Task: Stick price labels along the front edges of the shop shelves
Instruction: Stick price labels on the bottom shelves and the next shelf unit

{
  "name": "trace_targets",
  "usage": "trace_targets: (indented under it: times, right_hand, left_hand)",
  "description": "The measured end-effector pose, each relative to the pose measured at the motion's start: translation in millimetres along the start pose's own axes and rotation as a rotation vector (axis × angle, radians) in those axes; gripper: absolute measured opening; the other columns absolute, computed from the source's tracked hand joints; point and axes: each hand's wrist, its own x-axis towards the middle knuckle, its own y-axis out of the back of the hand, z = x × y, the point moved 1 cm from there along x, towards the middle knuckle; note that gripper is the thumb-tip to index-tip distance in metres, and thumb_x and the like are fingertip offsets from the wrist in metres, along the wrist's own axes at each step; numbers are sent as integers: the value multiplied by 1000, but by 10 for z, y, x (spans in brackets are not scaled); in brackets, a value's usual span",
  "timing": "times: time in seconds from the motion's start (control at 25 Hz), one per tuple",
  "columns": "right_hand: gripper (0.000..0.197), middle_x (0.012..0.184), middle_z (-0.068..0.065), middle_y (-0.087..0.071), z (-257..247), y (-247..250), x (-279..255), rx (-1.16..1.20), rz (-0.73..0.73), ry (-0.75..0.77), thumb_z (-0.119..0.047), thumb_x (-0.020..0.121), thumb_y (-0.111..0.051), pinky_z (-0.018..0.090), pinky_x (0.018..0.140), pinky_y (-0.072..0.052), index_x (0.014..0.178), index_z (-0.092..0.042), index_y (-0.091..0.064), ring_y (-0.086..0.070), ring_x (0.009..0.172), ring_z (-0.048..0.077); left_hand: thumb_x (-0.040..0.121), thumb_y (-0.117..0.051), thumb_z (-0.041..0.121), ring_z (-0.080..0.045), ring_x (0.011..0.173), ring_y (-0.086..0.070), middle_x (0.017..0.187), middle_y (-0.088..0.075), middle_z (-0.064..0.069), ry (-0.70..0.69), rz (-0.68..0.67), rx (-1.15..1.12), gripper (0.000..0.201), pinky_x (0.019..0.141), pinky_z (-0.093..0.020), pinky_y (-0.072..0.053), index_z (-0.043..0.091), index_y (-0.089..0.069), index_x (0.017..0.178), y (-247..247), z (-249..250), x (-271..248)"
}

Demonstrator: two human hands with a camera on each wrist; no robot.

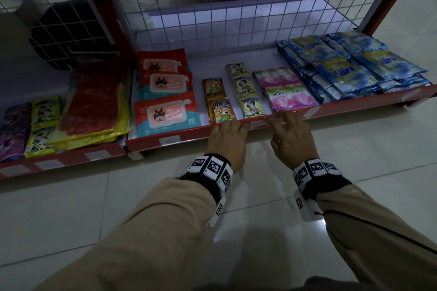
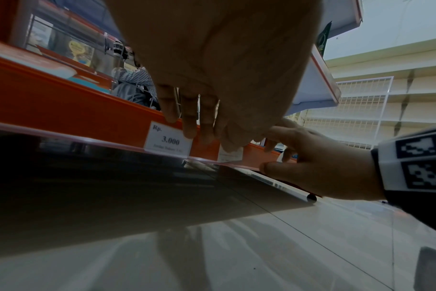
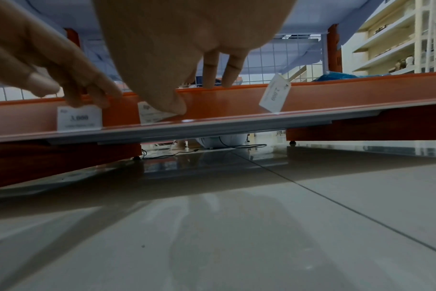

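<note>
The bottom shelf's red front edge (image 1: pixel 189 133) runs across the head view. My left hand (image 1: pixel 233 125) lies on it with straight fingers, whose tips touch a white "3.000" price label (image 2: pixel 168 140) in the left wrist view. To its right, my right hand (image 1: pixel 281 118) rests its fingers on top of the edge, and its thumb (image 3: pixel 172 106) presses a second white label (image 3: pixel 152 115) against the front strip. Farther right, a third label (image 3: pixel 274 96) sits crooked on the edge. Neither hand holds a loose label.
Wipes packs (image 1: pixel 165 113), drink sachets (image 1: pixel 221 108), pink softener sachets (image 1: pixel 288 99) and blue detergent sachets (image 1: pixel 354 66) lie on the shelf. A wire grid (image 1: pixel 236 7) backs it. More labels (image 1: pixel 169 140) sit farther left. Glossy tiled floor (image 1: pixel 118 196) lies below.
</note>
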Motion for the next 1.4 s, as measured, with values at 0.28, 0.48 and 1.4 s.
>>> trace_targets:
  times: [0.28, 0.48, 1.4]
  right_hand:
    - [36, 101, 16, -53, -70, 27, 212, 73, 15, -36, -9, 63, -62, 37, 70, -34, 99, -9, -58, -47, 88, 33]
    - [29, 93, 15, -54, -15, 17, 244, 154, 16, 26, -7, 66, -61, 38, 72, -34, 95, -4, -58, -46, 85, 32]
    - [8, 85, 6, -68, 136, 341, 480, 823, -201, -166, -13, 91, -61, 9, 64, -42, 97, -10, -66, -59, 72, 2]
  left_hand:
    - [88, -46, 19, -29, 121, -36, 133, -40, -8, -1, 61, 43, 53, 98, -39, -31, 15, -35, 140, -38, 80, 48]
    - [86, -45, 14, -29, 116, -37, 128, -41, -9, 18, 83, 8, 45, 95, -37, -33, 14, -41, 131, -18, 98, 116]
    - [100, -34, 41, -28, 119, -44, 124, -54, -7, 90, 103, -354, 42, 95, -41, -36, 22, -40, 138, 29, 11, 255]
